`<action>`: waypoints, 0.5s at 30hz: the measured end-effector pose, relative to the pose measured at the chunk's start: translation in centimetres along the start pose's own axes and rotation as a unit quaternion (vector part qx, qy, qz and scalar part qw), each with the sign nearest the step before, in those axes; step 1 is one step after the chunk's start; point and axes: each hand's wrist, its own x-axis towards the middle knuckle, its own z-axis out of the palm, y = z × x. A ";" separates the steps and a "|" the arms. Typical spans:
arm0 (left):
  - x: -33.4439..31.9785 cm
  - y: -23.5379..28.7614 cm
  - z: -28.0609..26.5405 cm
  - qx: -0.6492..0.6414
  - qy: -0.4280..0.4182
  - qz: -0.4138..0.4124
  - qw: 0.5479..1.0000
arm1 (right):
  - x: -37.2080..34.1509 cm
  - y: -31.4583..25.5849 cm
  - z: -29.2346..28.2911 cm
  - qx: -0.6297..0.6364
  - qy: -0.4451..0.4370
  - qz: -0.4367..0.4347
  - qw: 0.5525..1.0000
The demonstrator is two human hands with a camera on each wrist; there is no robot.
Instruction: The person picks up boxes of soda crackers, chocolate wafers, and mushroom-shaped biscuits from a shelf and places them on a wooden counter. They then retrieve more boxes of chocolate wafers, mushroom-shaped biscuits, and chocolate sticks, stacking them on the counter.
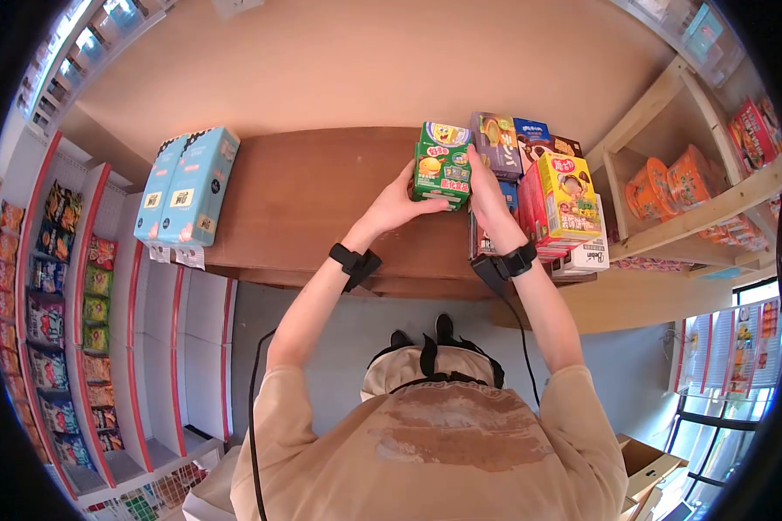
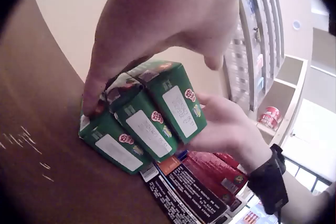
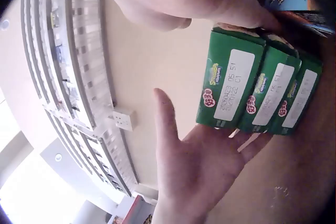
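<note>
Three green cartons (image 1: 443,169) with a yellow cartoon figure stand side by side in a tight row, between the two hands. The left hand (image 1: 395,207) lies with extended fingers along their left side, and its thumb stands away from them in the right wrist view. Against the opposite side rests the right hand (image 1: 491,208), fingers fairly straight. White date labels show on the ends of the green cartons (image 2: 149,129) in the left wrist view. Just right of the right hand is a group of snack boxes: purple (image 1: 497,143), yellow (image 1: 569,195) and others in blue, red and white.
The brown table (image 1: 321,191) meets a beige wall. Light-blue packages (image 1: 191,187) stand at its left end. Shelves of snack bags (image 1: 52,313) are on the left; a wooden rack (image 1: 712,226) with orange tubs is on the right. Cables run from both wrists.
</note>
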 end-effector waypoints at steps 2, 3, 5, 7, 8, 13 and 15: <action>-0.4 0.4 0.2 0.067 -0.002 0.011 0.998 | -0.8 0.5 -0.3 -0.031 0.000 -0.009 0.999; -0.5 0.9 0.4 0.119 0.017 0.001 0.993 | -1.4 0.6 -0.3 -0.061 0.001 -0.021 0.998; -0.4 1.0 0.6 0.168 0.035 -0.009 0.985 | -2.8 0.4 -0.4 -0.074 -0.009 -0.022 0.997; -0.2 0.4 0.9 0.185 0.083 -0.008 0.979 | -4.2 0.5 -0.8 -0.087 -0.017 -0.021 0.996; 0.0 0.0 1.0 0.183 0.082 -0.008 0.980 | -4.7 0.6 -1.2 -0.105 -0.023 -0.025 0.994; 0.2 -1.5 1.2 0.221 0.123 0.024 0.967 | -7.8 1.2 -2.5 -0.176 0.009 -0.021 0.984; 0.1 -1.9 1.1 0.232 0.114 0.030 0.966 | -8.8 1.8 -3.5 -0.192 -0.006 -0.017 0.981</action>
